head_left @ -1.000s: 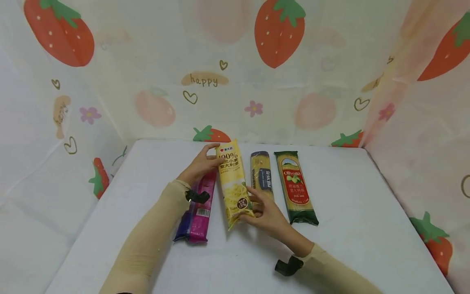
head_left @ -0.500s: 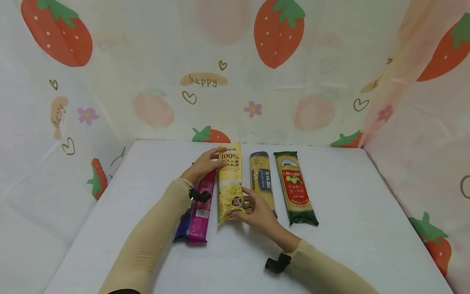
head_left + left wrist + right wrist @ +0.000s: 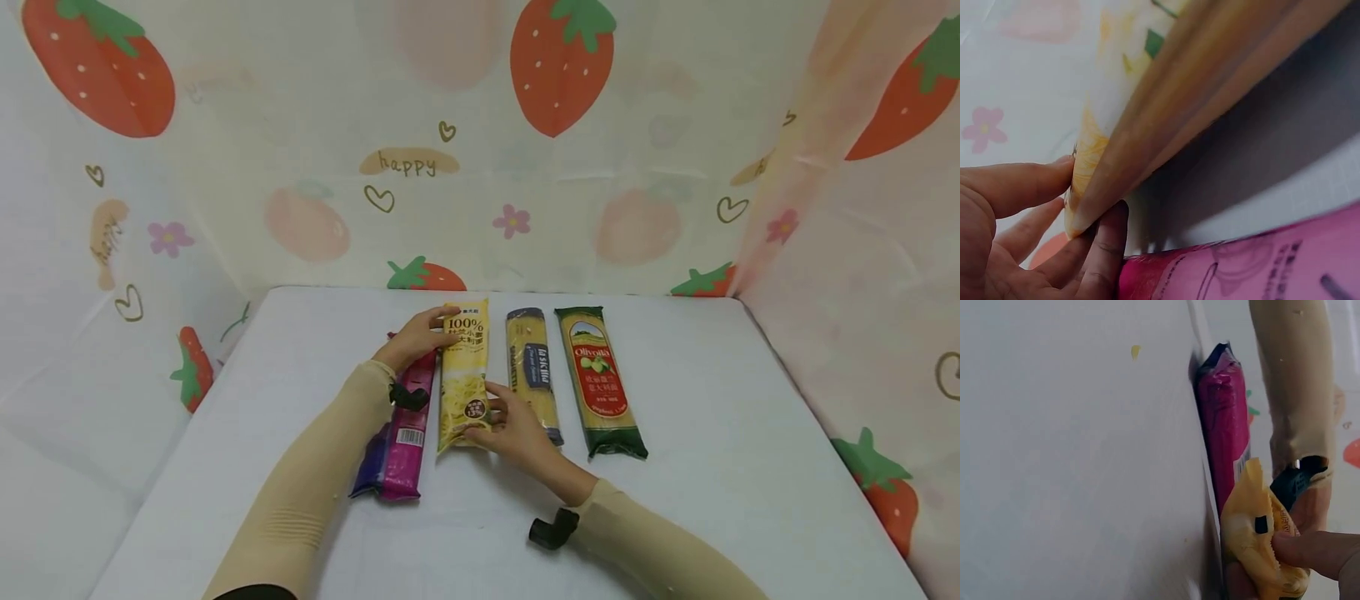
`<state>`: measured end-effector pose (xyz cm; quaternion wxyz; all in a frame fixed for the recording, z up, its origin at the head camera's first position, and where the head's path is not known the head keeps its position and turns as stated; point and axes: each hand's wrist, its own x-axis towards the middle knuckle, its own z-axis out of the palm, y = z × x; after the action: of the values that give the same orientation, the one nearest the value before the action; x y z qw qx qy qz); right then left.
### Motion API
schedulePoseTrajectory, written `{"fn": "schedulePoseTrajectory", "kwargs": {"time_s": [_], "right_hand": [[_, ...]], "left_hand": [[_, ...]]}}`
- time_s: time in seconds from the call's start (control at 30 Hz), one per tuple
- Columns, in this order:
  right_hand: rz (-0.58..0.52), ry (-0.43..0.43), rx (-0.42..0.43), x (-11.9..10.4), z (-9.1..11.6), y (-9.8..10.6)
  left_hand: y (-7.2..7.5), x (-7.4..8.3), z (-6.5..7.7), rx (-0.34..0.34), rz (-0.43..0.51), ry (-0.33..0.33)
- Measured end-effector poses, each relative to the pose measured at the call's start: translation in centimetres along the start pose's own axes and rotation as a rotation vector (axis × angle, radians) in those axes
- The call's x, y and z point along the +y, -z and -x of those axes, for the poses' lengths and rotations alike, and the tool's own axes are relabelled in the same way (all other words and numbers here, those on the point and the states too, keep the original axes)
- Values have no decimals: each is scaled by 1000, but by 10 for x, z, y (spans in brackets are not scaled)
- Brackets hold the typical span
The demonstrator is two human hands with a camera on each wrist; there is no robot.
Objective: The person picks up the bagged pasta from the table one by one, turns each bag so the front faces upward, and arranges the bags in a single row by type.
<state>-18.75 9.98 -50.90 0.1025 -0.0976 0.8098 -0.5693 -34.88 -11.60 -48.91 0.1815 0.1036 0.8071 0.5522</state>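
Note:
Both hands hold a yellow pasta packet (image 3: 465,375) marked 100%, its long side pointing away from me. My left hand (image 3: 417,337) grips its far end; in the left wrist view the thumb and fingers pinch that end (image 3: 1088,181), and a dark shadow lies under the packet. Near the lower right corner my right hand (image 3: 517,429) holds the other end, its thumb pressed on the crimped end (image 3: 1263,531) in the right wrist view. A pink and purple packet (image 3: 405,454) lies just left, partly under the left wrist in the head view.
To the right lie a pasta packet with a dark blue label (image 3: 534,367) and an Olivoila pasta packet (image 3: 600,379) with green ends. They rest on a white-covered table (image 3: 712,500). A strawberry-print curtain (image 3: 465,192) stands behind and along both sides.
The yellow packet has turned from slanted to nearly straight and come slightly lower and left in the head view. Both hands have moved with it, keeping their hold.

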Motion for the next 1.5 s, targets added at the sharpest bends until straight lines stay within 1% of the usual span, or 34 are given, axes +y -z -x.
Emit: {"fn": "schedulePoseTrajectory", "kwargs": {"time_s": [0.13,0.37,0.47,0.63,0.8,0.97,1.1,1.27,1.4,1.5], "right_hand": [[47,-18,-9,0,-1,-1],[93,-37,-16,-2,-2,-2],[132,-35,-15,-1,-1,-3],[215,-2,-10,0,0,-5],[253,18,-13,1,0,-7],[298,7,-18,-3,4,-8],[333,6,-25,-5,7,-7],[366,2,-17,-5,9,-6],[387,9,-12,-7,11,-6],[397,24,-5,-8,13,-7]], "left_hand": [[1,-2,-2,-6,-17,6],[0,-4,-4,-8,-40,5],[-2,-4,-4,-9,-56,2],[-6,-5,-3,-11,-90,8],[-7,-6,-4,-12,-129,11],[-7,-4,-2,-19,-156,1],[-7,-4,-1,-22,-158,7],[-7,-4,-3,-16,-174,9],[-5,-4,-1,-19,-210,-8],[-3,-3,2,-21,-247,-40]]}}
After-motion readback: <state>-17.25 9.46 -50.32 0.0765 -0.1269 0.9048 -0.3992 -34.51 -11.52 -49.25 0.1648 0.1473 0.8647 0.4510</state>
